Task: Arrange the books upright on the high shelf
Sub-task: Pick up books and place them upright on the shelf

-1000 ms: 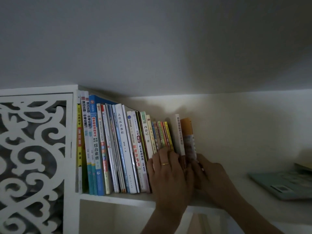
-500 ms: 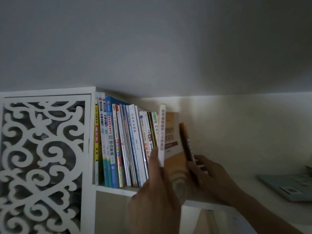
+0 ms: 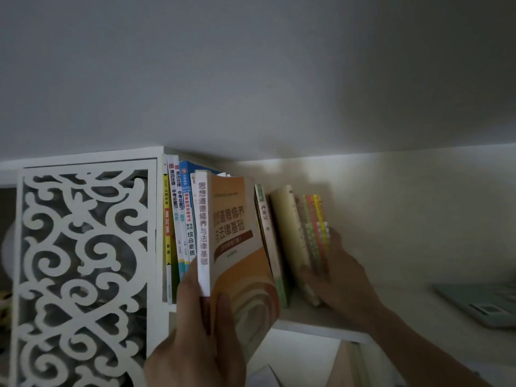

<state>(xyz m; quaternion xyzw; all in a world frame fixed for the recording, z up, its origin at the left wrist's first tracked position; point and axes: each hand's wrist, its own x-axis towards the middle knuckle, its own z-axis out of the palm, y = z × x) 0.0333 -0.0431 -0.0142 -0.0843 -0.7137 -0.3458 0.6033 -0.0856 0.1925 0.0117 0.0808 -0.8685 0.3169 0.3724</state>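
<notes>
Repositioning a paperback on the high shelf (image 3: 321, 317)

Left hand (image 3: 201, 325) is gripping the orange book (image 3: 237, 247) at its lower spine; stiff, light; right hand (image 3: 346, 277) is bracing the leaning thin books (image 3: 314, 233), fingers curled.

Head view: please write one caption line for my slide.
Left hand grips an orange book before the shelf; right hand holds thin books.

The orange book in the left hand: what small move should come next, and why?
Probably slide the orange book upright into a gap in the row. The left hand grips it in front of the shelf, while the right hand holds the thin books, which lean.
</notes>
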